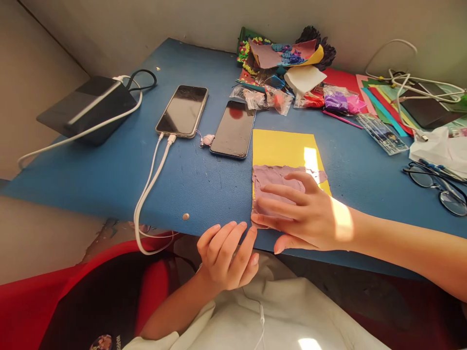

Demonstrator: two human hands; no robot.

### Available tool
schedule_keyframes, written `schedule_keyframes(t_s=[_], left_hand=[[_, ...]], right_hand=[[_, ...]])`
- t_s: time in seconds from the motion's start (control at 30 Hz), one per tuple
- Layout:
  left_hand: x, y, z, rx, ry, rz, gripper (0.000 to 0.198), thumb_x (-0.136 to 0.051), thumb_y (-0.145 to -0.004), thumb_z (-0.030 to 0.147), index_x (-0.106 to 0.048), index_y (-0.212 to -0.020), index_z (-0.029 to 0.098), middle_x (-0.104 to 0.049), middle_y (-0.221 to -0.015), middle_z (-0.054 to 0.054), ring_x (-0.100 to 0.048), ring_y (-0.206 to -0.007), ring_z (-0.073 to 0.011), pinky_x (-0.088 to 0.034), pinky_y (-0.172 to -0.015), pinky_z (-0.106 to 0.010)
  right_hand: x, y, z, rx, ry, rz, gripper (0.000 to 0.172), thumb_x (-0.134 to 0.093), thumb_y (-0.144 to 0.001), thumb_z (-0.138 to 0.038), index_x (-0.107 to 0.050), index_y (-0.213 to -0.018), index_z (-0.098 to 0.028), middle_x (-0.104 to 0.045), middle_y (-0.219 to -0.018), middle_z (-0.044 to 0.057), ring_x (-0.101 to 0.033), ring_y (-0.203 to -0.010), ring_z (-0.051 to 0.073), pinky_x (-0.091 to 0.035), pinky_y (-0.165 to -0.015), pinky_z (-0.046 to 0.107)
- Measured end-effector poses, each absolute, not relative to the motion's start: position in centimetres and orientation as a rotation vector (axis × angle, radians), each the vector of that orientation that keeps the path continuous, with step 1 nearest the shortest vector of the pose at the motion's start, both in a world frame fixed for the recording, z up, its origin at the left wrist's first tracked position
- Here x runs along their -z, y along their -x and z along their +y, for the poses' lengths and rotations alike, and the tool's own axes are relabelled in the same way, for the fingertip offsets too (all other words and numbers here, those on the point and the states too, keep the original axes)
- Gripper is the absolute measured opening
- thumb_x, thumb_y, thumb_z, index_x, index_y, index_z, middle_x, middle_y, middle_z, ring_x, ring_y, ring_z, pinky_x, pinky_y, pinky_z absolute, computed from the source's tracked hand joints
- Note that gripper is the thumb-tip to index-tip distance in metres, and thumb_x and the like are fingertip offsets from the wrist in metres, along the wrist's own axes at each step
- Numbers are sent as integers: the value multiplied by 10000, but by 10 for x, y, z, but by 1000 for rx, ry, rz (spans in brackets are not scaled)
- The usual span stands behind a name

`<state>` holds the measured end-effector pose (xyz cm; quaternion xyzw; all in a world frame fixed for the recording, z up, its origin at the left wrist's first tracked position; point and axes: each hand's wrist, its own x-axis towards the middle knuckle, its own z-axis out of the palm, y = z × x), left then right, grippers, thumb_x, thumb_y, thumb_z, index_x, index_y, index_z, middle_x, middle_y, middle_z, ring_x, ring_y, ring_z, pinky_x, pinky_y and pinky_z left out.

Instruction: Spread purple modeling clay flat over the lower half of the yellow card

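Note:
A yellow card (282, 146) lies on the blue table in front of me. Its nearer half is covered by a thin, uneven layer of mauve modelling clay (270, 177). My right hand (310, 209) rests on that clay, palm down with the fingers spread, and hides part of it. At the card's near left corner is my left hand (228, 255), turned up at the table edge with its fingers loosely curled and apart. Nothing shows in it. A small lump of clay (186, 217) sits on the table to the left.
Two phones (182, 111) (233, 129) lie beyond the card, one with white cables (146, 194) hanging over the edge. Bagged clay (335, 99) and finished clay pieces (288, 53) crowd the back. Eyeglasses (438, 187) are at right, a black device (91, 107) at left.

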<state>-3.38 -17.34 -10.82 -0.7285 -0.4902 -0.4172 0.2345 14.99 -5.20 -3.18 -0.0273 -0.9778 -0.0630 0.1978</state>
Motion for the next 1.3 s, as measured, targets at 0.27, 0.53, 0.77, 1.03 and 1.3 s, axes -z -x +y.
schedule_keyframes(t_s=[0.27, 0.53, 0.77, 1.03, 1.3], left_hand=[[106, 32, -170, 1133, 1983, -1362, 390, -348, -980, 306, -695, -1012, 132, -633, -898, -107, -558, -850, -204, -402, -857, -362], [102, 29, -170, 1130, 1977, -1402, 355, -385, -968, 288, -707, -995, 142, -608, -917, -114, -540, -863, -222, -380, -840, -383], [96, 25, -170, 1166, 2116, -1391, 354, -365, -994, 257, -667, -1022, 74, -745, -936, -129, -623, -999, -215, -376, -855, -363], [93, 29, -175, 1183, 2114, -1473, 395, -316, -1006, 308, -643, -1082, 101, -742, -1003, -158, -624, -1056, -241, -397, -874, -382], [95, 22, -178, 1182, 2097, -1543, 453, -261, -1019, 356, -615, -1143, 102, -742, -1010, -169, -612, -1064, -251, -331, -949, -441]], right_hand=[[29, -151, -49, 149, 114, -2809, 476, -329, -1019, -510, -634, -1227, -210, -699, -1167, 73, -503, -1304, 274, -389, -975, 478], [30, -150, -47, 151, 165, -2819, 485, -310, -1022, -515, -635, -1233, -223, -649, -1284, 99, -480, -1339, 269, -390, -979, 477], [32, -149, -41, 118, 169, -2791, 495, -300, -1027, -504, -651, -1204, -204, -662, -1269, 90, -495, -1326, 257, -370, -1001, 462], [40, -154, -41, -96, 83, -2557, 488, -293, -1028, -481, -682, -1059, -190, -686, -1199, 98, -547, -1241, 236, -385, -967, 452], [43, -154, -45, -127, 63, -2606, 467, -328, -1027, -458, -698, -1002, -173, -716, -1119, 101, -591, -1151, 237, -405, -922, 450]])
